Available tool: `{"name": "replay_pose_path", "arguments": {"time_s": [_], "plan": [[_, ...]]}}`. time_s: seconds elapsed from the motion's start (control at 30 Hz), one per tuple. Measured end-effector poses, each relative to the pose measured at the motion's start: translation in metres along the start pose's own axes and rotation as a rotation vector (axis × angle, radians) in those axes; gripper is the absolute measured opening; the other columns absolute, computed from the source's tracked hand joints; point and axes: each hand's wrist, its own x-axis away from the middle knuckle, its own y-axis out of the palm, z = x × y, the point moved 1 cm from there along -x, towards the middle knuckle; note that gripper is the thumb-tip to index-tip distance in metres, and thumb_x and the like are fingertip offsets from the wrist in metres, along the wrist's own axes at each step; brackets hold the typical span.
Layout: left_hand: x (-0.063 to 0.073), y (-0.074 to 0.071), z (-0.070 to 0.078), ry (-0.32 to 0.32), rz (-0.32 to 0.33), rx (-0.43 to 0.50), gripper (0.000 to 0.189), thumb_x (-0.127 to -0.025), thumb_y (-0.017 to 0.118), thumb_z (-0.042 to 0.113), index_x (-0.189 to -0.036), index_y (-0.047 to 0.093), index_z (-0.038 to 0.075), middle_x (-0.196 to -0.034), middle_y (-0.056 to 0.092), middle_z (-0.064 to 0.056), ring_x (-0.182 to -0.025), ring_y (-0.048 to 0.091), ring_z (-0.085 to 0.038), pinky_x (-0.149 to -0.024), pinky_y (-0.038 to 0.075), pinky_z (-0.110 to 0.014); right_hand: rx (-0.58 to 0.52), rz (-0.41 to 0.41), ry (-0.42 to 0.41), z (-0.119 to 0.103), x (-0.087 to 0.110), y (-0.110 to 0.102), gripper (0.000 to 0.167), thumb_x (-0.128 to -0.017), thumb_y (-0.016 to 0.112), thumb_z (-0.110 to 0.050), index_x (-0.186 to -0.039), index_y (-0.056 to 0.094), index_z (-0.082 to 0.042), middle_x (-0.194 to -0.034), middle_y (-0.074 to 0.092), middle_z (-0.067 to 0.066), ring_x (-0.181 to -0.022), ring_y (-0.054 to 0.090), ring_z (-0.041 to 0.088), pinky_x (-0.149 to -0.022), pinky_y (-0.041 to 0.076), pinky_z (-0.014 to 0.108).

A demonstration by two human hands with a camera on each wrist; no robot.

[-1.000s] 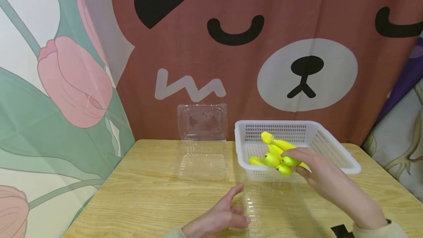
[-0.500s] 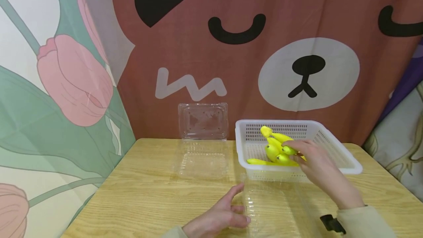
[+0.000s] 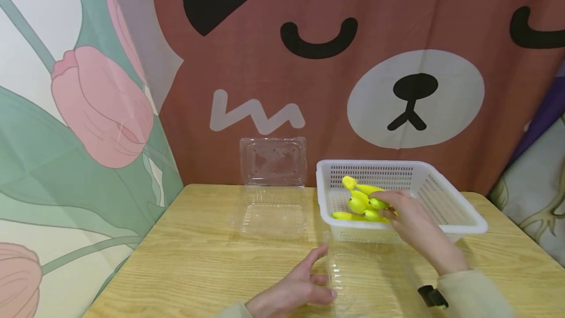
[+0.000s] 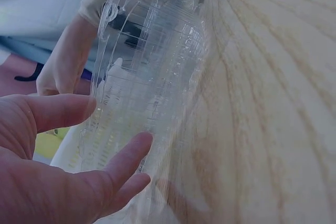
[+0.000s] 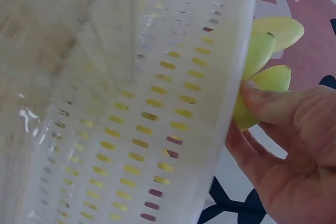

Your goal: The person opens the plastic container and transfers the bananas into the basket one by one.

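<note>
My right hand [image 3: 417,225] reaches over the front rim of a white perforated basket [image 3: 441,228]. Its thumb and fingers pinch one fruit of a yellow-green banana bunch [image 3: 358,203], as the right wrist view also shows at the banana tips [image 5: 265,80]. The bunch is inside the basket, its stem end up and toward the left. Below it lies more yellow banana [image 3: 346,216]. My left hand [image 3: 295,284] rests with spread fingers against the left side of a clear plastic clamshell box [image 3: 368,278]. In the left wrist view, fingertips lie right at the box's ribbed wall [image 4: 157,61].
A second clear clamshell box [image 3: 273,220] stands left of the basket, its lid [image 3: 273,162] raised against the bear-print curtain [image 3: 322,112]. Everything stands on a wooden table [image 3: 198,259], its back edge close to the curtain.
My right hand has brought the banana bunch from over the basket's front rim further inside, then a little left and down. The left hand stays at the near box.
</note>
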Motion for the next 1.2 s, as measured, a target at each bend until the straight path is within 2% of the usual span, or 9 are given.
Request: {"name": "replay_pose_path", "arguments": {"time_s": [0.17,0.4,0.47,0.63,0.87,1.03,1.2], "plan": [[-0.002,0.001,-0.001,0.011,0.002,-0.010,0.089,-0.080,0.070,-0.006,-0.154,0.028,0.021,-0.145,0.041,-0.020,-0.121,0.051,-0.033,-0.089,0.054,-0.043,-0.001,-0.006,-0.006,0.004,-0.001,0.005,0.040,-0.080,0.073,0.008,-0.118,0.070,-0.005,-0.112,0.068,0.017,-0.105,0.057,0.039,-0.088,0.048,0.058],[-0.004,0.002,-0.002,0.018,-0.003,0.011,0.090,-0.081,0.067,-0.009,-0.155,0.025,0.017,-0.131,0.048,-0.025,-0.115,0.055,-0.033,-0.087,0.054,-0.043,0.013,-0.015,-0.001,0.009,-0.003,0.009,0.036,-0.080,0.073,0.008,-0.113,0.072,-0.006,-0.104,0.070,0.012,-0.090,0.058,0.031,-0.075,0.052,0.050],[-0.004,0.002,-0.002,0.019,-0.003,0.011,0.090,-0.081,0.067,-0.010,-0.155,0.025,0.017,-0.130,0.049,-0.026,-0.114,0.056,-0.033,-0.087,0.054,-0.043,0.013,-0.015,-0.004,0.010,-0.003,0.010,0.036,-0.079,0.074,0.009,-0.113,0.072,-0.006,-0.104,0.070,0.014,-0.088,0.060,0.032,-0.074,0.053,0.051],[-0.002,0.002,-0.002,0.009,-0.001,-0.003,0.089,-0.081,0.069,-0.007,-0.155,0.026,0.018,-0.134,0.047,-0.026,-0.116,0.055,-0.034,-0.087,0.054,-0.044,0.009,-0.021,-0.006,0.010,-0.003,0.012,0.039,-0.078,0.074,0.010,-0.114,0.072,-0.004,-0.107,0.069,0.021,-0.092,0.063,0.040,-0.077,0.053,0.055],[-0.002,0.000,-0.003,-0.014,0.015,-0.023,0.088,-0.081,0.071,-0.003,-0.154,0.030,0.023,-0.142,0.043,-0.021,-0.119,0.053,-0.034,-0.088,0.054,-0.044,0.024,-0.051,0.020,0.010,-0.003,0.011,0.041,-0.079,0.074,0.009,-0.117,0.071,-0.005,-0.111,0.068,0.022,-0.099,0.062,0.044,-0.079,0.051,0.058],[-0.002,0.000,-0.003,0.006,0.003,-0.014,0.088,-0.081,0.070,-0.005,-0.154,0.029,0.022,-0.142,0.043,-0.021,-0.117,0.055,-0.033,-0.087,0.054,-0.044,0.027,-0.060,0.011,0.009,-0.003,0.009,0.038,-0.078,0.074,0.008,-0.113,0.073,-0.005,-0.107,0.070,0.017,-0.090,0.065,0.036,-0.070,0.053,0.049],[-0.002,0.000,-0.002,-0.008,0.009,-0.020,0.088,-0.082,0.071,-0.004,-0.154,0.029,0.022,-0.143,0.042,-0.019,-0.118,0.053,-0.033,-0.088,0.054,-0.044,0.029,-0.080,0.008,0.008,-0.003,0.009,0.036,-0.078,0.075,0.007,-0.113,0.074,-0.006,-0.108,0.071,0.016,-0.077,0.064,0.026,-0.063,0.052,0.043]]}}
